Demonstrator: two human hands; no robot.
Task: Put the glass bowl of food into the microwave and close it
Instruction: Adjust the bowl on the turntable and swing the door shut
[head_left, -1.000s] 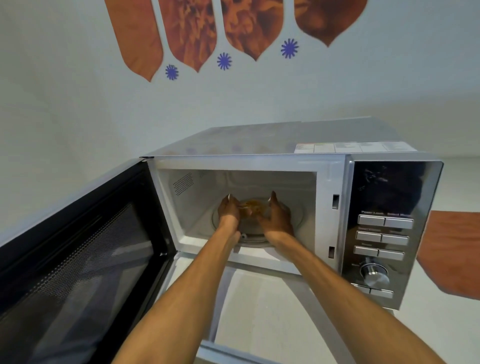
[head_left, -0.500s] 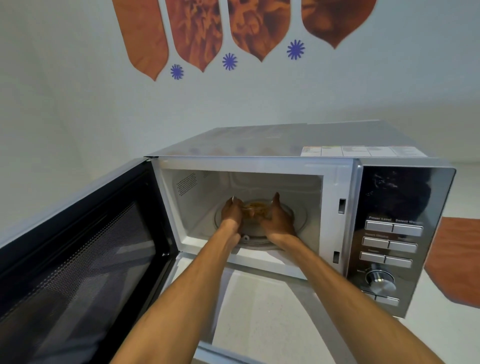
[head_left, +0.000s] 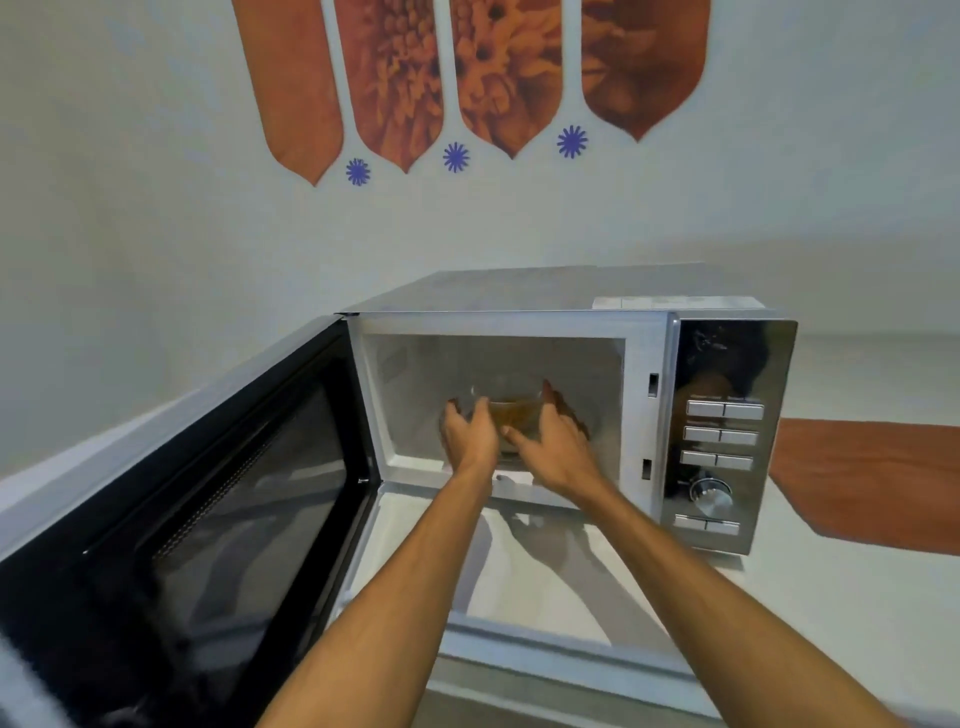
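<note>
The glass bowl (head_left: 511, 410) stands inside the microwave (head_left: 571, 395), on the floor of the cooking chamber, about in the middle of the opening. Some yellow-brown food is visible through its clear wall. The picture is a little blurred here, so I cannot tell if the bowl rests fully on the glass turntable.

Both hands are at the mouth of the chamber, one on each side of the bowl. The left hand (head_left: 470, 434) is in front of the left part of the bowl, with the fingers spread and loosely curved. The right hand (head_left: 556, 441) is at the right side, also with the fingers apart and the thumb pointing toward the bowl. Neither hand is closed around the bowl. Whether the fingertips touch the glass or are just beside it, I cannot tell. Both forearms are bare and reach in from the bottom of the picture.

The microwave door (head_left: 208, 519) is wide open and swings out to the left; its inner window is dark. On the right of the chamber is the shiny control panel (head_left: 727, 431) with rows of buttons and a round knob (head_left: 710, 493) below them.

The microwave stands on a white counter (head_left: 545, 571) against a pale wall. On the wall above are orange-brown pointed decorations (head_left: 467, 78) and small blue star shapes (head_left: 456, 157).
</note>
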